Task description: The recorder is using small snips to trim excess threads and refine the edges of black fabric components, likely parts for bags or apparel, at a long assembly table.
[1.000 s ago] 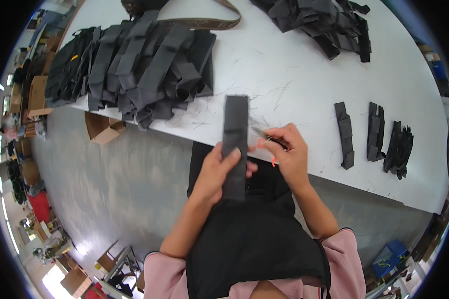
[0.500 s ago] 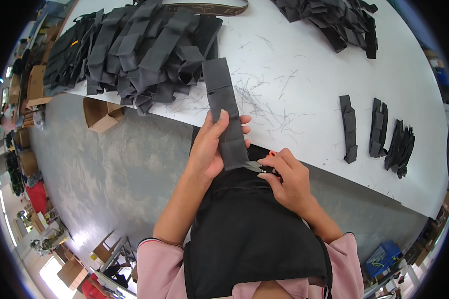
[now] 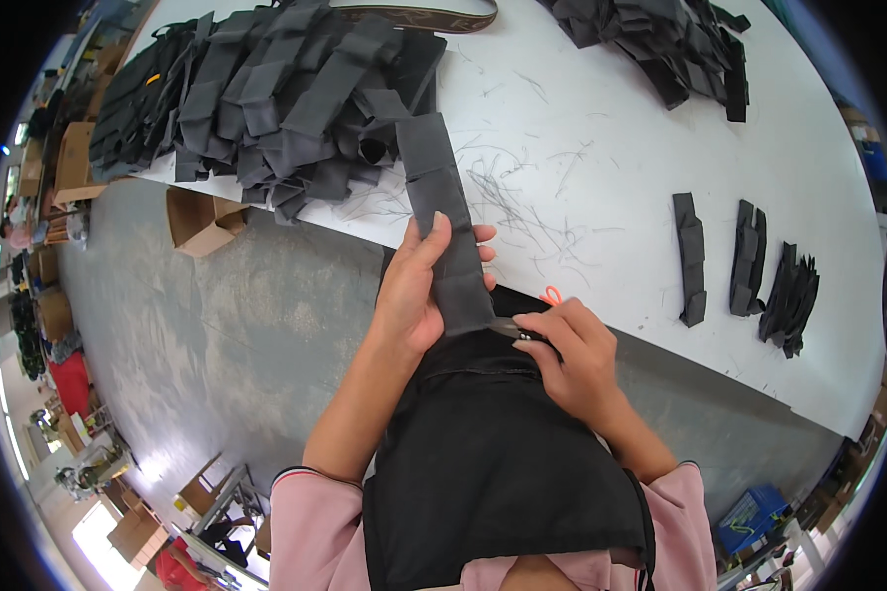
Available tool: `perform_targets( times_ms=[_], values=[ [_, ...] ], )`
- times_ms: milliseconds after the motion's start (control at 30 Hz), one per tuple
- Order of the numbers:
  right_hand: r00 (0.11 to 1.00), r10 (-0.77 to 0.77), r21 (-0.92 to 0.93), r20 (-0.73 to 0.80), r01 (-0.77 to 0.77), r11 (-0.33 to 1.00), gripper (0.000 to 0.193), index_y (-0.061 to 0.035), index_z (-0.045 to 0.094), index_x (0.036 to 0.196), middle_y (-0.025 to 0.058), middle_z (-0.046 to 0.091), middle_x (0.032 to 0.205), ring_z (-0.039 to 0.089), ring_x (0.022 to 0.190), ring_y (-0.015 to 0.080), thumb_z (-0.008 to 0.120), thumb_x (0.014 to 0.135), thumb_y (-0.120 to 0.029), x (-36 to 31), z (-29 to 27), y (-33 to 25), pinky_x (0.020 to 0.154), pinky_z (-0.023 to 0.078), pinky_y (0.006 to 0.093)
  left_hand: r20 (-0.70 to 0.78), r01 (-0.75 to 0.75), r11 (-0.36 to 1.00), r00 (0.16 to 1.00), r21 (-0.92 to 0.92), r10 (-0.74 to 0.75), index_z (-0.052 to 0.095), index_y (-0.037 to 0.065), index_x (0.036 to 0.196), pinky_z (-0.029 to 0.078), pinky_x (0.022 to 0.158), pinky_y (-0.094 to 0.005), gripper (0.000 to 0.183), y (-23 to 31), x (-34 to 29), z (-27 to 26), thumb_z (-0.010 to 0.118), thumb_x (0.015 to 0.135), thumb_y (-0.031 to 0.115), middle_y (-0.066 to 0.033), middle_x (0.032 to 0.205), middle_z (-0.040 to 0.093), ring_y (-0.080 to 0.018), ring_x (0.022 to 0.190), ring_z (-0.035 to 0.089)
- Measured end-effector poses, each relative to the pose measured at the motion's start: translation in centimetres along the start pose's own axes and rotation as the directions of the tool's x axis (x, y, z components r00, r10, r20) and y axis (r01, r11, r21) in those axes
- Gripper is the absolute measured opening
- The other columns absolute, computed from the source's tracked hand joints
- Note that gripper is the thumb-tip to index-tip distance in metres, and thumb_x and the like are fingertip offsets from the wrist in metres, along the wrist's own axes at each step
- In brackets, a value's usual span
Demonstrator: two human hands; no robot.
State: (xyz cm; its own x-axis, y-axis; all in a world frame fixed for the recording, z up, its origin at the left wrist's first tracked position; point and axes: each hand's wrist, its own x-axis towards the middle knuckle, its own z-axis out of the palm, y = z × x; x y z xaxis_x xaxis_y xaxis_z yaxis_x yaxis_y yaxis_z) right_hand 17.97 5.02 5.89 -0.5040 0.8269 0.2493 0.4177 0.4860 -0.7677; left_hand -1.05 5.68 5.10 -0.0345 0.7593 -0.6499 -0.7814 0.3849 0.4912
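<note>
A long black fabric strip (image 3: 451,229) with stitched folds is gripped in my left hand (image 3: 419,271), thumb on top and fingertips showing past its right edge. My right hand (image 3: 574,353) pinches a small pair of thread snips (image 3: 522,333) with dark handles. An orange loop (image 3: 552,295) shows just beyond those fingers. The metal tips of the snips meet the strip's lower right corner. Whether a thread lies between the blades is too small to tell. Both hands are held over my black apron (image 3: 503,453), close to the table's front edge.
A big heap of black fabric strips (image 3: 296,89) covers the table's left side, and another pile (image 3: 660,49) lies far right. Several strips (image 3: 749,258) lie at the right. Thread scraps (image 3: 522,202) litter the white tabletop (image 3: 601,148). A cardboard box (image 3: 205,222) stands below on the floor.
The snips and my right hand have shifted very slightly, and the orange loop shows more clearly past the fingers. My left hand keeps the strip in nearly the same place.
</note>
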Motion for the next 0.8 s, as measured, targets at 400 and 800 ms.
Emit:
perform_targets(
  times_ms=[400,800],
  values=[
    [0.996,-0.042,-0.094,0.079,0.05,0.994,0.026,-0.0041,0.065,0.088,0.0066,0.052,0.069,0.051,0.058,0.0216,0.072,0.064,0.001,0.7,-0.4,-0.6,0.052,0.04,0.0306,-0.016,-0.026,1.0,1.0,-0.007,0.025,0.039,0.008,0.118,0.054,0.065,-0.0353,0.031,0.1,-0.2,0.0,0.048,0.096,0.028,-0.014,0.103,0.059,-0.0192,0.085,0.058],
    [1.0,0.006,0.014,-0.005,-0.006,1.0,0.029,-0.0068,0.065,0.091,0.0039,0.052,0.073,0.051,0.061,0.021,0.073,0.063,-0.003,0.1,0.1,-1.1,0.054,0.041,0.0312,-0.009,-0.025,0.998,1.0,-0.054,0.024,0.041,0.008,0.116,0.054,0.068,-0.0382,0.029,0.1,-0.2,-0.4,0.044,0.097,0.03,-0.0139,0.106,0.057,-0.0192,0.087,0.058]
  ],
)
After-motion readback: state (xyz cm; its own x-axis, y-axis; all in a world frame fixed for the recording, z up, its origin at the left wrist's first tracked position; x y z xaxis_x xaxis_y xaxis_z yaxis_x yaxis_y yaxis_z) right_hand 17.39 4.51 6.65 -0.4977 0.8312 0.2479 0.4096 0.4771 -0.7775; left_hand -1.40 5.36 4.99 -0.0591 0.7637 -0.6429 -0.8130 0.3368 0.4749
